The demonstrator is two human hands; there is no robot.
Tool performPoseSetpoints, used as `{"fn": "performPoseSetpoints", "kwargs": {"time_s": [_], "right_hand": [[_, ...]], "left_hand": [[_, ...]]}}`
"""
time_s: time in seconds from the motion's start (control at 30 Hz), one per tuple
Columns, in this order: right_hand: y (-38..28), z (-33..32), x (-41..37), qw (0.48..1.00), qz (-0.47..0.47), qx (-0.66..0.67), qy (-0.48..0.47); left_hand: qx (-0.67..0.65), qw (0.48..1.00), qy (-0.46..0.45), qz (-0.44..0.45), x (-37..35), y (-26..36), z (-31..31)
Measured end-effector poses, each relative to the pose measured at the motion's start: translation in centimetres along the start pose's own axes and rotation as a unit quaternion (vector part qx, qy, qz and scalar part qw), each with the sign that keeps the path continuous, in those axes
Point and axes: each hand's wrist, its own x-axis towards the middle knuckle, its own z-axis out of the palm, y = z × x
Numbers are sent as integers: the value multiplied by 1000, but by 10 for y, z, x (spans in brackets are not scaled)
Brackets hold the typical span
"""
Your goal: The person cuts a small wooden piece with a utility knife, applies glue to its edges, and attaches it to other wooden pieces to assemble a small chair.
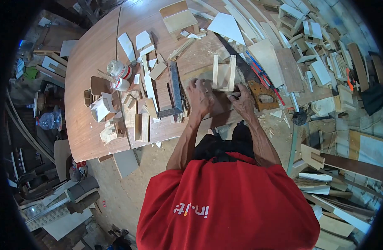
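A small U-shaped frame of pale wood strips lies on a thin board on the table, its open end pointing away from me. My left hand rests on the board left of the frame, fingers apart and slightly bent, holding nothing visible. Close to the frame's near right corner is my right hand, its fingers pinched around a small dark thing that I cannot make out. A handsaw with a wooden handle lies just right of that hand.
Left of my hands are a metal square, wood offcuts and glue jars. Red and blue pens or tools lie at the right beside a pale board. Scrap wood is piled on the far right.
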Motion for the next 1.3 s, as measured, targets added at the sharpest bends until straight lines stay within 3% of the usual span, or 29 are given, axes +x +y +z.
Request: {"fn": "performPoseSetpoints", "kwargs": {"time_s": [0.1, 0.13, 0.17, 0.23, 0.3, 0.47, 0.5, 0.57, 0.73, 0.77, 0.8, 1.07, 1.3], "right_hand": [[2, 0, -2, 1000, -22, -22, 7], [3, 0, -2, 1000, -19, -21, 7], [5, 0, -1, 999, -37, -10, 15], [6, -1, -1, 998, -53, 1, 17], [-2, -5, -1, 1000, -25, 8, 1], [3, -4, 1, 1000, -23, 3, -15], [-32, -17, 1, 1000, -24, 4, -16], [-12, -10, 0, 1000, -10, -9, -17], [1, -5, 0, 999, 8, 16, -29], [0, -5, 1, 1000, 2, 10, -27], [0, -6, 1, 1000, 2, 10, -28], [3, -4, 2, 999, 7, 18, -31], [10, -3, 5, 999, 4, 34, -34]], "left_hand": [[-50, 997, 52, -33, -1, 39, -39], [-214, 976, -15, -42, 4, 59, -62], [-372, 923, -81, -50, 8, 79, -85], [-459, 872, -131, 106, 11, 113, -130], [-601, 772, -114, 174, 9, 162, -157], [-628, 745, -214, 64, -41, 184, -165], [-633, 736, -238, 38, -50, 187, -167], [-640, 712, -288, -17, -65, 194, -173], [-635, 731, -248, 21, -44, 209, -140], [-634, 736, -237, 32, -55, 191, -177], [-632, 740, -226, 41, -48, 206, -150], [-608, 777, -128, 105, -25, 197, -152], [-579, 794, -48, 181, -19, 170, -197]]}}
